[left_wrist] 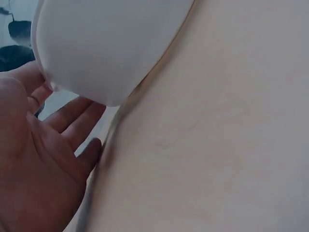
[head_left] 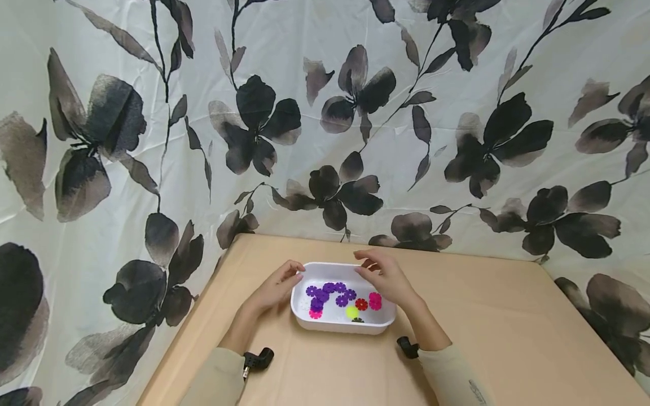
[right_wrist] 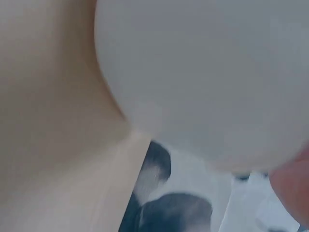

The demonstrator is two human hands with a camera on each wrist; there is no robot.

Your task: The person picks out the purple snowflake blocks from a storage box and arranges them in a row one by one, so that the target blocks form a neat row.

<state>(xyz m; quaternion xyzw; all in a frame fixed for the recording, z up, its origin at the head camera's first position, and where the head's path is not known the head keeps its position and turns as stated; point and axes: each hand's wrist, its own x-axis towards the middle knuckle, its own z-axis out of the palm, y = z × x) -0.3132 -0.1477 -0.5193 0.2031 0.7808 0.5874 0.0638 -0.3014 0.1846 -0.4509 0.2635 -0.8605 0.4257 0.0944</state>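
A white plastic tray (head_left: 339,327) with rounded corners stands on the table between both hands. In it lie purple notched discs (head_left: 322,295), with pink discs (head_left: 374,301), a red disc (head_left: 361,304), a yellow disc (head_left: 352,312) and a dark disc partly behind the front wall. My left hand (head_left: 272,287) grips the tray's left back corner; its thumb is at the rim and its other fingers lie against the outside wall in the left wrist view. Across the right back corner, my right hand (head_left: 388,279) holds the rim between thumb and fingers. In the right wrist view only one fingertip (right_wrist: 293,189) shows.
The tan tabletop (head_left: 487,327) extends around the tray, with its back edge behind it. A white floral cloth (head_left: 406,141) hangs behind and at the sides. Black wrist devices (head_left: 259,359) sit by both sleeve cuffs.
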